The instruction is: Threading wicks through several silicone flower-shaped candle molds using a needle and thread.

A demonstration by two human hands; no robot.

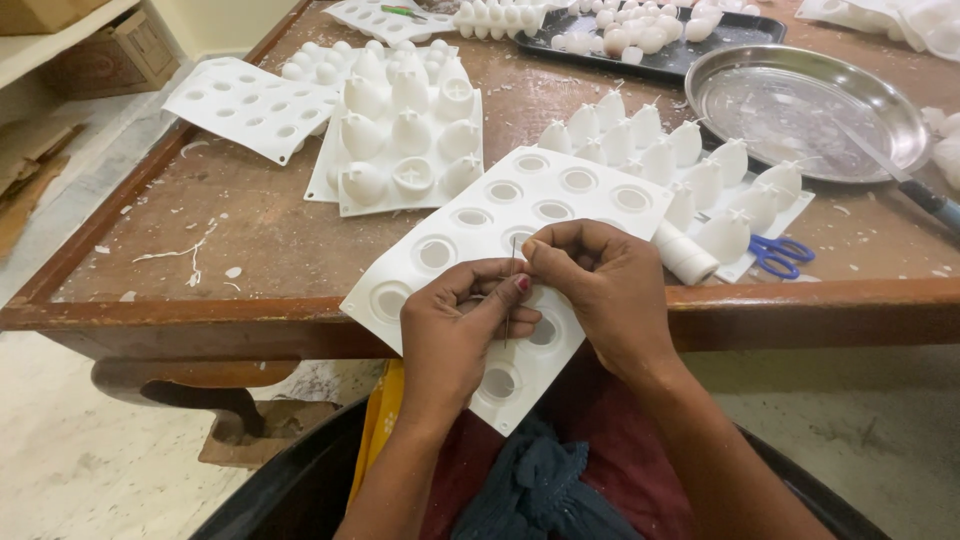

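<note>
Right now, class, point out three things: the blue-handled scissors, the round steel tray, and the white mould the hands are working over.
blue-handled scissors (783, 252), head view, on the handle loops.
round steel tray (800, 105), head view, on its bare inner surface.
white mould (560, 200), head view, on its flat top between cavities.

Bare table (250, 230) left of the hands; moulds (400, 140) crowd behind.

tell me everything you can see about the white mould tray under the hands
The white mould tray is a thin, flexible-looking rectangular sheet with rows of round cavities, open side up. It lies skewed, half on the wooden table and overhanging its edge toward the lap. The left hand and right hand rest on its near part, pinching a thin needle-like wick over one cavity.
</note>
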